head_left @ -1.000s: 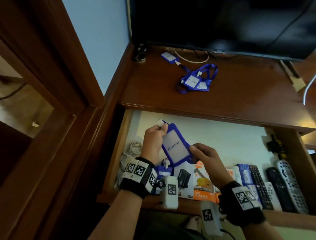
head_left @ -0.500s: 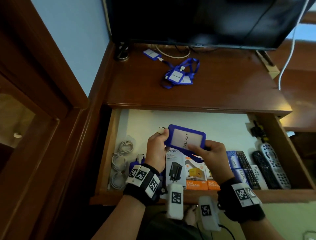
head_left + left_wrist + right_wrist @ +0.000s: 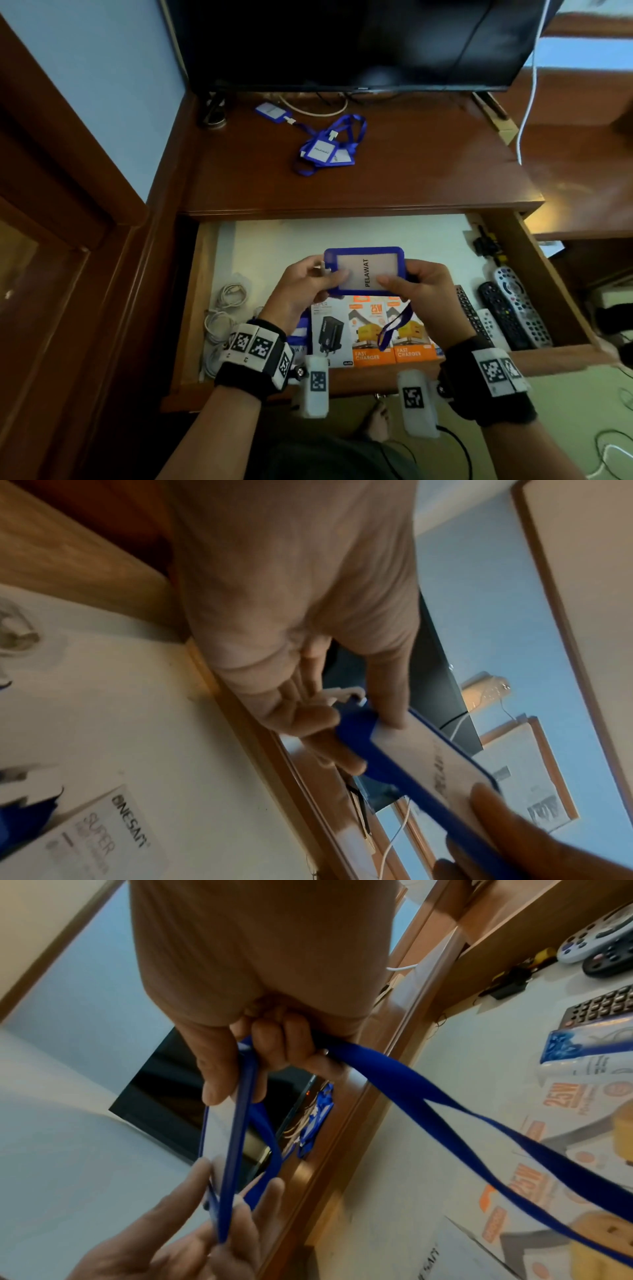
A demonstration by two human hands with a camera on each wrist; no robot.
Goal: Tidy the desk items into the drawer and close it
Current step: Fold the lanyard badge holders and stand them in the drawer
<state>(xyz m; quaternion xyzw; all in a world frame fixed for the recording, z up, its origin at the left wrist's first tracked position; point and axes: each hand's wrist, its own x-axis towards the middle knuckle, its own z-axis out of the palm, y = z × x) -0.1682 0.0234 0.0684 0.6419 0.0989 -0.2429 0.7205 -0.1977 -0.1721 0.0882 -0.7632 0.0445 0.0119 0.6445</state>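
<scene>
A blue badge holder (image 3: 363,270) with a white card reading PELAWAT is held level above the open drawer (image 3: 534,246). My left hand (image 3: 310,281) pinches its left end by the white clip. My right hand (image 3: 416,286) pinches its right end and also grips its blue lanyard (image 3: 445,1104), which hangs down over the charger boxes (image 3: 373,329). In the left wrist view the badge holder (image 3: 404,761) sits between thumb and fingers. More blue badge holders with lanyards (image 3: 329,147) lie on the desk top (image 3: 428,164) below the TV.
The drawer holds coiled white cables (image 3: 226,308) on the left and several remote controls (image 3: 510,308) on the right. A black TV (image 3: 342,41) stands at the back of the desk. A white cable (image 3: 529,85) hangs at the right. A wooden door frame (image 3: 68,171) is left.
The badge holder has turned from tilted to level, with the card facing up. My right hand has shifted from its lower corner to its right end.
</scene>
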